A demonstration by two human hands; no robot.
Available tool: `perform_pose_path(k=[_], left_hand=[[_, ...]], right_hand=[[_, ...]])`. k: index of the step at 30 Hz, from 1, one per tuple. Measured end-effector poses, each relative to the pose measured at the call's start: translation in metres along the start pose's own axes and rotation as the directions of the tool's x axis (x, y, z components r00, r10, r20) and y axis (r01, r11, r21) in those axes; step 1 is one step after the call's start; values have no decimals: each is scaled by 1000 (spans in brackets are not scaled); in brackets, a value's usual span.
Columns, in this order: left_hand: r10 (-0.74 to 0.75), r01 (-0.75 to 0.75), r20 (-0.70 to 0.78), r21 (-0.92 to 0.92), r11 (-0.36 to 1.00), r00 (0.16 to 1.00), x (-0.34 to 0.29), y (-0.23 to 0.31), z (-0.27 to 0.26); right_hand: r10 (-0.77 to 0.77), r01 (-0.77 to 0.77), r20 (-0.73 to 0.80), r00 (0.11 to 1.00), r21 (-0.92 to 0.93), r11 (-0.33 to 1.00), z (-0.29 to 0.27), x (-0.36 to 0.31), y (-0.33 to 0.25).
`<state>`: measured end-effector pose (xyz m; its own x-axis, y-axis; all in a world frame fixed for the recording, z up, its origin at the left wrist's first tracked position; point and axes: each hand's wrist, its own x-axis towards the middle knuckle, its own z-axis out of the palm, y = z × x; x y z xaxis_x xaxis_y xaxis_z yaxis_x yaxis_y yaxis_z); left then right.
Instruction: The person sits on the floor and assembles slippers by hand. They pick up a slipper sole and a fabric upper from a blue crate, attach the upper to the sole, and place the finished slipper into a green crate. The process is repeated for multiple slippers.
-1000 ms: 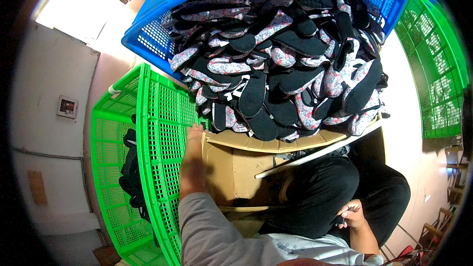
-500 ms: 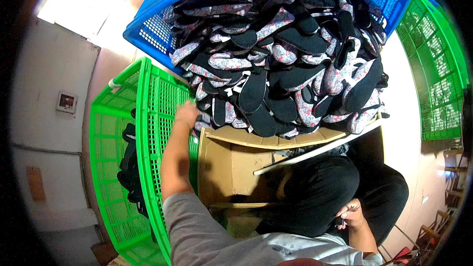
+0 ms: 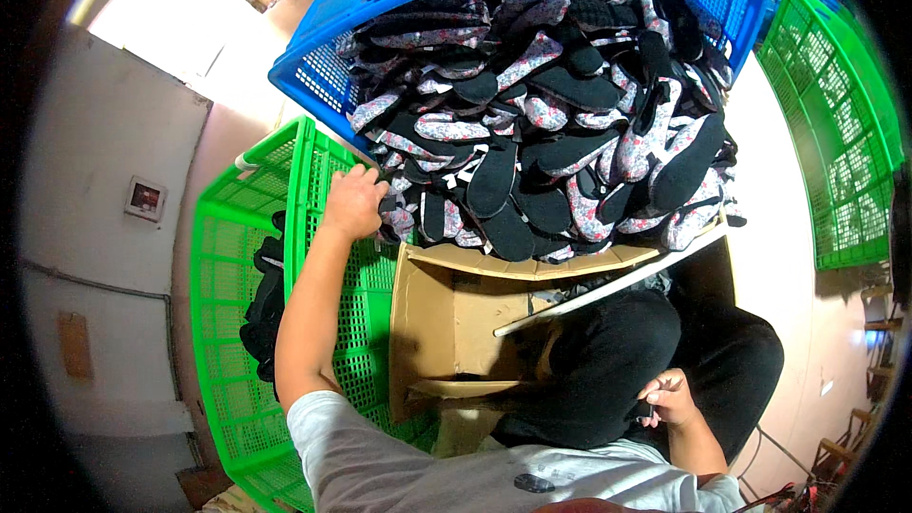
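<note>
A big heap of slippers (image 3: 491, 180) fills a blue plastic crate (image 3: 323, 76) and spills over its near side; they have black soles and pale floral fabric with red flecks. At the heap's left edge is my left hand (image 3: 355, 201), its fingers bent against a floral slipper (image 3: 397, 221); the fingertips are partly hidden. In my lap, above my black trousers, my right hand (image 3: 670, 397) is closed on a small dark object (image 3: 647, 411) that is too small to name.
Below the heap stands an open cardboard box (image 3: 423, 323) with a pale rod (image 3: 570, 306) across it. A green crate (image 3: 214, 304) on the left has black items (image 3: 266, 309) inside. Another green crate (image 3: 831, 133) stands at the right. A wall (image 3: 104, 228) runs along the far left.
My left hand, blurred before, has moved up slightly and now shows bent fingers at the heap's edge. The view has shifted a little. My right hand stays closed in my lap.
</note>
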<state>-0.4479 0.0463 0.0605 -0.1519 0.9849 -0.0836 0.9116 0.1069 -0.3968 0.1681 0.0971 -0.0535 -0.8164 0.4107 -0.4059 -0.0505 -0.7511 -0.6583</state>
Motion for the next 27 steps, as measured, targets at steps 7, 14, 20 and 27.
perform_pose_path(k=[7,14,20,27], left_hand=[[-174,90,-429,-209,974,886,36,33,-86],[-522,213,-330,-649,730,786,84,116,-36],[-261,47,-172,-747,663,950,82,217,-6],[65,-153,-140,-848,507,988,109,309,9]], right_hand=[[22,-23,-39,999,-14,1000,7,-3,-2],[-37,37,-42,998,8,999,13,-11,-2],[-77,76,-108,991,-14,997,13,-20,0],[-17,13,-129,991,-29,999,23,-21,-8]])
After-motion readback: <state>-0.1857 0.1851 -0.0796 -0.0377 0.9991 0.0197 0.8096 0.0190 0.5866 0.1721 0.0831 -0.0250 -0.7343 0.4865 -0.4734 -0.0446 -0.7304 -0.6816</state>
